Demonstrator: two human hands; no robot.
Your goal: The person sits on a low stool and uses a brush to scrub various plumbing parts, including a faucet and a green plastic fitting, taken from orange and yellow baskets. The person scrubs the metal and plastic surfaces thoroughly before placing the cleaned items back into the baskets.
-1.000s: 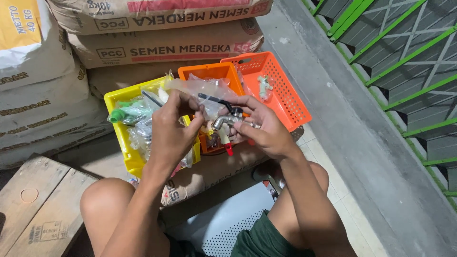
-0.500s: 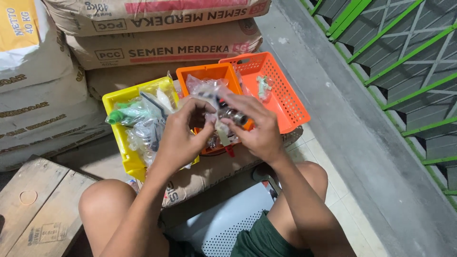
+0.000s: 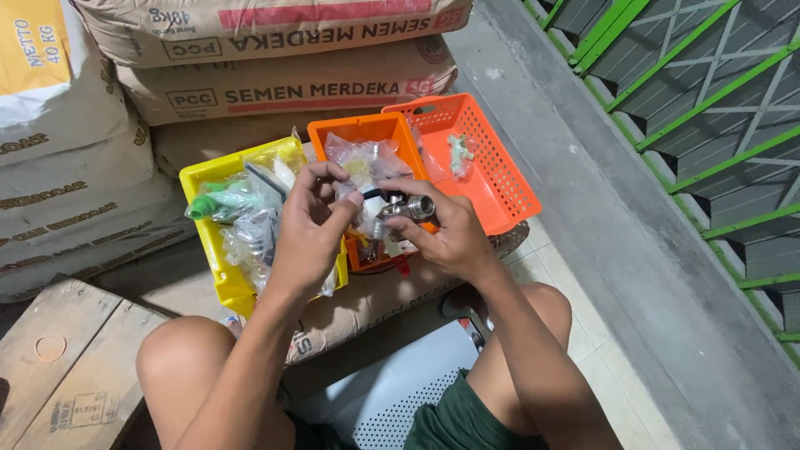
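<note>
Chrome metal tap fitting [image 3: 408, 208], likely hard, weighty and slick, is pinched in the right hand [image 3: 446, 237] above the middle orange basket [image 3: 354, 133]; left hand [image 3: 308, 229] fingers pinch its clear, soft plastic bag [image 3: 362, 167].

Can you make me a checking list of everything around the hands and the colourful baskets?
Surface: three baskets sit on a brown paper sack lying flat.
Job's things: right hand holds a shiny metal fitting; left hand pinches a clear plastic bag above the middle orange basket.
Clutter: yellow basket full of bagged parts, one green; far orange basket holds one small pale part.
Grippers: both hands closed on their things.
Cables: nothing seen.
Surroundings: stacked sacks behind, wooden crate at left, concrete ledge and green railing at right, white perforated seat below.
</note>
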